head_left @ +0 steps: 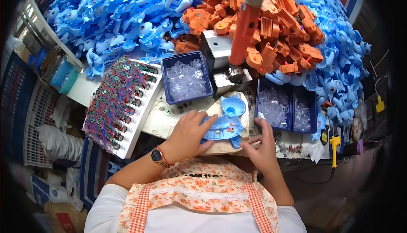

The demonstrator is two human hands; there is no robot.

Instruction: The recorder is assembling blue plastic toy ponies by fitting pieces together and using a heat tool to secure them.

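Note:
A blue animal-shaped plastic toy shell half (224, 124) lies hollow side up on a pale work block (220, 148), its round head part toward the far side. Small orange-red and metallic bits show inside its body. My left hand (186, 134) grips the shell's left edge, fingers over the rim and thumb below. At its lower right is my right hand (263, 146), thumb by the shell's leg and forefinger raised apart; I see nothing held in it. Just beyond the shell stands a small metal fixture (231, 80) beneath an orange-red post (245, 33).
Blue bins of clear plastic parts stand left (186, 78) and right (275, 105). A white foam tray (146, 110) carries many wired components. Heaps of blue shells (114, 16) and orange housings (271, 25) fill the back. A yellow-handled tool (335, 148) hangs at the right edge.

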